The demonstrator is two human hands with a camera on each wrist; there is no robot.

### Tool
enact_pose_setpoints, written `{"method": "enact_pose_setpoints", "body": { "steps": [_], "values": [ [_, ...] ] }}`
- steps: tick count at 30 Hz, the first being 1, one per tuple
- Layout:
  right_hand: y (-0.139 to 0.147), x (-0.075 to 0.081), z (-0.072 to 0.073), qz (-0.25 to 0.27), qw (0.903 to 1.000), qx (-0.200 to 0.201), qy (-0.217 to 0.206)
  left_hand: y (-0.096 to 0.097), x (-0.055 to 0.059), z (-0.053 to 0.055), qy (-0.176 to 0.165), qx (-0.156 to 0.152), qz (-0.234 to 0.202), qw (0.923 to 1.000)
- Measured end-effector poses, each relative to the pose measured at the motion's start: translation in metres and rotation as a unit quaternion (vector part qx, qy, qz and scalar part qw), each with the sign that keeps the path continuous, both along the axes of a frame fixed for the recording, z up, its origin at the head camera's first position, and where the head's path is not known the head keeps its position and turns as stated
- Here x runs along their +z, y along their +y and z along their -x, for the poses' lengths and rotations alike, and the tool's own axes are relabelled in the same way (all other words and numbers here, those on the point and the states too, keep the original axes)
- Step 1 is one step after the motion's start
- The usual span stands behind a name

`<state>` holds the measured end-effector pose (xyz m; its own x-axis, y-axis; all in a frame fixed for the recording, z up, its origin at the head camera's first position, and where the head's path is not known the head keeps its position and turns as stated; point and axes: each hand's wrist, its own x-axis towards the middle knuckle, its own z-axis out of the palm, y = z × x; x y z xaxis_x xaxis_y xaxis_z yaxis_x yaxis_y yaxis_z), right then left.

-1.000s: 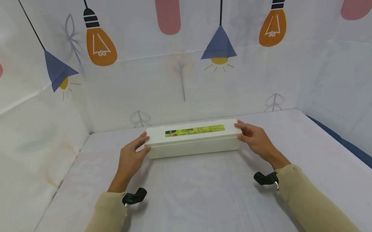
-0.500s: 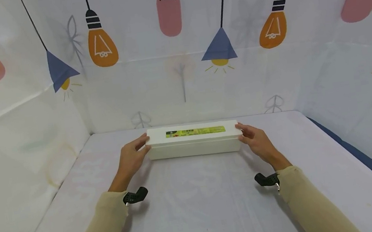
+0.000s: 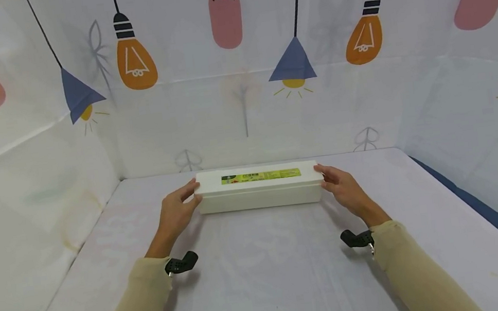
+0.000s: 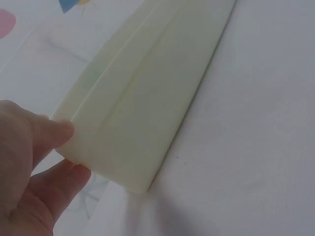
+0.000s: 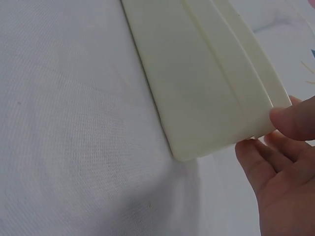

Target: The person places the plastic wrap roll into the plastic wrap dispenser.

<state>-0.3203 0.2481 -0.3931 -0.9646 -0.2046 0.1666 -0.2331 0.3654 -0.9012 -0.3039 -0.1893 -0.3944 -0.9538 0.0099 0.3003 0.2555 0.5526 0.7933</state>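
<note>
A long white lidded box (image 3: 260,198) lies crosswise on the white-covered table, near its back edge. Its lid is down and carries a yellow-green label (image 3: 261,176) with print too small to read. My left hand (image 3: 176,214) grips the left end at the lid, thumb on the front corner; the thumb (image 4: 61,132) shows close up in the left wrist view. At the opposite end, my right hand (image 3: 345,190) holds the lid's corner the same way, its thumb (image 5: 295,118) at the front edge in the right wrist view. What the box contains is hidden.
White sheeting (image 3: 243,109) printed with lamps and bulbs rises behind the table and along both sides. The white table cover (image 3: 268,272) stretches in front of the box. A dark blue strip (image 3: 479,205) runs down the right edge.
</note>
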Motion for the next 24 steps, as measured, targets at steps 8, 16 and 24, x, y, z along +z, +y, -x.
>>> {"method": "enact_pose_setpoints", "body": {
  "steps": [8, 16, 24],
  "values": [
    [-0.0029, 0.0022, -0.0017, 0.011, 0.9999, -0.001, -0.005, 0.0012, -0.0037, -0.0034, 0.001, 0.006, -0.003, 1.0],
    [-0.0045, 0.0021, -0.0036, 0.003, 0.9999, -0.015, 0.001, -0.0008, -0.0016, -0.0047, 0.006, -0.001, -0.004, 1.0],
    [-0.0021, 0.0039, -0.0072, -0.013, 0.999, -0.04, 0.013, -0.0027, 0.0029, -0.0068, 0.006, 0.007, 0.014, 0.9999]
  ]
}}
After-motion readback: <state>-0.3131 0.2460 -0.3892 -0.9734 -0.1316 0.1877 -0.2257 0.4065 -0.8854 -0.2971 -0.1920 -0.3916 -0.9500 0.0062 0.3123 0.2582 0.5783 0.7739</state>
